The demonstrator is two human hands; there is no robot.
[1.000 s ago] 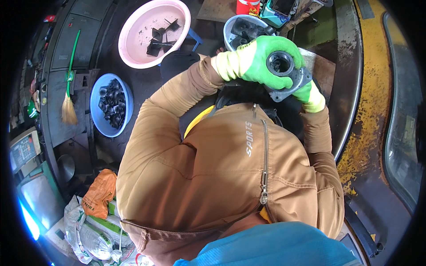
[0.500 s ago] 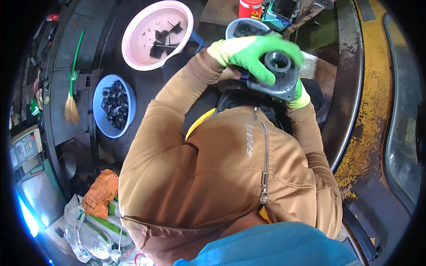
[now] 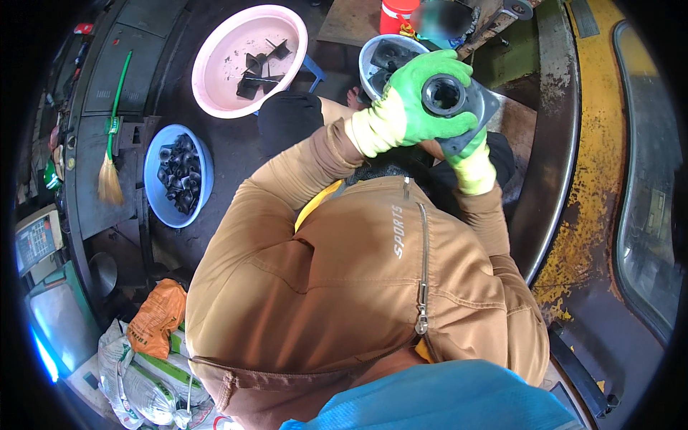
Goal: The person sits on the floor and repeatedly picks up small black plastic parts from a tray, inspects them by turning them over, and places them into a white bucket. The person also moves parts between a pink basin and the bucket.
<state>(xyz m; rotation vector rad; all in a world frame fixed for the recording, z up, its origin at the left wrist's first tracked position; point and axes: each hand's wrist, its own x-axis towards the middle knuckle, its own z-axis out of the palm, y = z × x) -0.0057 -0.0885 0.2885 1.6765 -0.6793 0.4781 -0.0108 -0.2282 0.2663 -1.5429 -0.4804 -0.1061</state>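
Both my hands wear green gloves with yellow cuffs and hold one black part (image 3: 484,109) with a square flange and a round hollow collar. My left hand (image 3: 419,97) wraps around the collar, fingers on its far side and thumb on its near side. Under the near edge of the flange, my right hand (image 3: 469,152) grips the part from below, its fingers mostly hidden. The collar's round opening faces up. Just beyond my left hand stands a light blue basin (image 3: 367,54) with black pieces in it.
A pink basin (image 3: 203,68) with black scraps stands at the far left, over a blue stool (image 3: 312,72). Further left, a blue tub (image 3: 153,190) holds several black parts. A red container (image 3: 396,16) is at the back. A rusty yellow machine panel (image 3: 591,179) rises on the right.
My left hand has shifted from over the collar to a wrap around it. The part has turned, its flange now pointing more to the right. My right hand shows more below it.
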